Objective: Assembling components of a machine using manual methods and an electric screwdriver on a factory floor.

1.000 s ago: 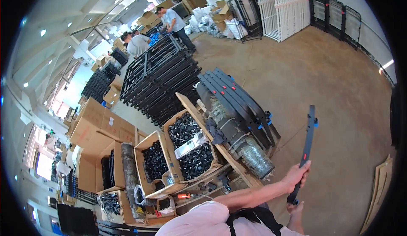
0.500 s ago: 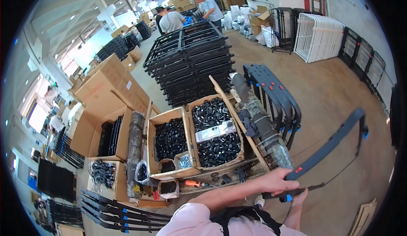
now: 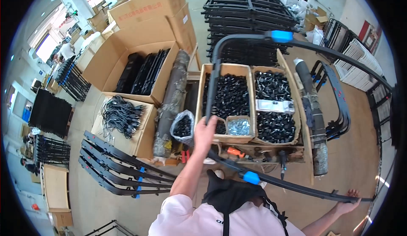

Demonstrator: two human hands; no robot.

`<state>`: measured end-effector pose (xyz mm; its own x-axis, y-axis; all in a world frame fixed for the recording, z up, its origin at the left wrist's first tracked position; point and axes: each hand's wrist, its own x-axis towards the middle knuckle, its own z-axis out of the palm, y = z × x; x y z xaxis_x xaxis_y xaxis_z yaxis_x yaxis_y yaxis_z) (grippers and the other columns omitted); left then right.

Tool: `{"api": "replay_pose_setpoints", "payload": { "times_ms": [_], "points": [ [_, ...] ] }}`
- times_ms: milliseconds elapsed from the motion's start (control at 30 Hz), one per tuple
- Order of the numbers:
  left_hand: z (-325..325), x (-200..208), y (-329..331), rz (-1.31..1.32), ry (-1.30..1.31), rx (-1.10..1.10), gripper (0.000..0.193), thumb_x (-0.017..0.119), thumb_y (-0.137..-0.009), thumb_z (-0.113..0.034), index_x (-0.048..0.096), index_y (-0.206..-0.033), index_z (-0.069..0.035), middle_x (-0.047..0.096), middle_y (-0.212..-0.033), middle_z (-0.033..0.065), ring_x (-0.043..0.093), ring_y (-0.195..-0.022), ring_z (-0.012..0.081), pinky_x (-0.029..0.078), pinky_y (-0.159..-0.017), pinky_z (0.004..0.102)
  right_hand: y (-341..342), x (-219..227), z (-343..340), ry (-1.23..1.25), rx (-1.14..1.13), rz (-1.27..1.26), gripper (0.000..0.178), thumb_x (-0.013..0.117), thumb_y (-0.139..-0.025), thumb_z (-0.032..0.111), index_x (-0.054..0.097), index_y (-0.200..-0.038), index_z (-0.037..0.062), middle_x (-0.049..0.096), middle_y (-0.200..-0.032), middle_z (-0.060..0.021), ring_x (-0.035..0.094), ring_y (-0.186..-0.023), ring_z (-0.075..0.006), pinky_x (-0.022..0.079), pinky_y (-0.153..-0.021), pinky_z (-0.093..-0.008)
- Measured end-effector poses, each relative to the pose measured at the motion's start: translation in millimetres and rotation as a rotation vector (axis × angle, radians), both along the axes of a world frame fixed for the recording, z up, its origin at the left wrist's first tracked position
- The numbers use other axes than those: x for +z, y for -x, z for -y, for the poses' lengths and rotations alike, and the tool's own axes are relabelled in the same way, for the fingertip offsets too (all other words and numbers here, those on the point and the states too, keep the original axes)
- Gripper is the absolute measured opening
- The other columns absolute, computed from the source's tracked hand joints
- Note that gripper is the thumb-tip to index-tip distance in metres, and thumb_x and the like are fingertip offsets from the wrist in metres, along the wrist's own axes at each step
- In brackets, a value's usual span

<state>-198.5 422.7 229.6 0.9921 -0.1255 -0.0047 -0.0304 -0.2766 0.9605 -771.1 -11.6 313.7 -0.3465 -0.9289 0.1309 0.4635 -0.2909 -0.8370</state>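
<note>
I hold a large black bent-tube frame [image 3: 215, 79] with rounded corners, spread out in front of my body. Blue sleeves [image 3: 282, 36] sit on its far and near bars. My left hand [image 3: 204, 133] is closed round the frame's left side, above the front of the parts boxes. Far to the right, my right hand [image 3: 348, 205] grips the near bar, its fingertips showing over the top. Beneath the frame are a cardboard box of small black parts [image 3: 231, 94] and a second box of black knobs [image 3: 275, 125] with a white packet lying in it.
Similar black frames [image 3: 123, 170] lean at the left and others [image 3: 339, 96] at the right. Wrapped rolls [image 3: 169, 104] flank the boxes. A power driver [image 3: 282, 164] and an orange-handled tool [image 3: 235, 152] lie along the bench front. Black cables [image 3: 123, 116] sit on a carton.
The frame has swung from my right to across my front. My left hand has moved left along with it, and my right hand now holds farther right. My view has turned left.
</note>
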Motion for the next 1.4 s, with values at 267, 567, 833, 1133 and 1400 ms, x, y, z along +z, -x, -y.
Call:
{"api": "replay_pose_setpoints", "payload": {
  "times_ms": [267,567,833,1133,1400],
  "points": [
    [-214,-108,-92,-0.254,-0.310,0.231,0.042,0.072,-0.097,-0.041,0.069,-0.078,-0.004,0.066,-0.066,0.0059,0.063,-0.061,0.0184,0.051,-0.063,0.0399,-159,-49,-74,-0.254,0.561,-0.036,0.015,0.061,-0.104,0.023,0.057,-0.102,0.0081,0.056,-0.088,-0.0020,0.054,-0.080,-0.0173,0.046,-0.080,-0.0357],
    [-255,-127,-126,-0.286,-0.479,0.183,0.041,0.067,-0.098,-0.042,0.077,-0.101,-0.003,0.075,-0.078,0.0109,0.072,-0.075,0.0276,0.055,-0.075,0.0441,-242,-100,-92,-0.465,0.745,-0.232,0.015,0.066,-0.099,0.026,0.063,-0.101,0.0113,0.069,-0.091,-0.0064,0.067,-0.088,-0.0222,0.050,-0.085,-0.0401],
    [-224,-128,-109,0.147,-0.940,0.292,0.043,0.071,-0.097,-0.036,0.074,-0.123,-0.002,0.069,-0.117,0.0245,0.065,-0.107,0.0448,0.053,-0.090,0.0542,-231,-181,-74,-0.750,0.778,-0.126,0.029,0.061,-0.093,0.014,0.056,-0.120,0.0041,0.069,-0.111,-0.0141,0.071,-0.107,-0.0343,0.056,-0.093,-0.0525],
    [-225,-139,-119,0.127,-1.122,0.230,0.039,0.072,-0.096,-0.036,0.077,-0.119,-0.005,0.074,-0.114,0.0202,0.069,-0.103,0.0421,0.054,-0.089,0.0527,-213,-267,-29,-0.711,0.909,-1.445,0.043,0.066,-0.089,0.023,0.065,-0.126,0.0005,0.074,-0.113,-0.0193,0.075,-0.100,-0.0302,0.058,-0.093,-0.0412],
    [-198,-111,-124,0.058,-1.350,0.175,0.037,0.074,-0.096,-0.036,0.078,-0.116,-0.005,0.079,-0.102,0.0180,0.074,-0.092,0.0406,0.057,-0.080,0.0524,-272,-378,-11,-0.260,0.869,-1.976,0.065,0.072,-0.086,0.040,0.062,-0.126,-0.0099,0.072,-0.120,-0.0274,0.070,-0.117,-0.0382,0.055,-0.102,-0.0445]
  ]
}}
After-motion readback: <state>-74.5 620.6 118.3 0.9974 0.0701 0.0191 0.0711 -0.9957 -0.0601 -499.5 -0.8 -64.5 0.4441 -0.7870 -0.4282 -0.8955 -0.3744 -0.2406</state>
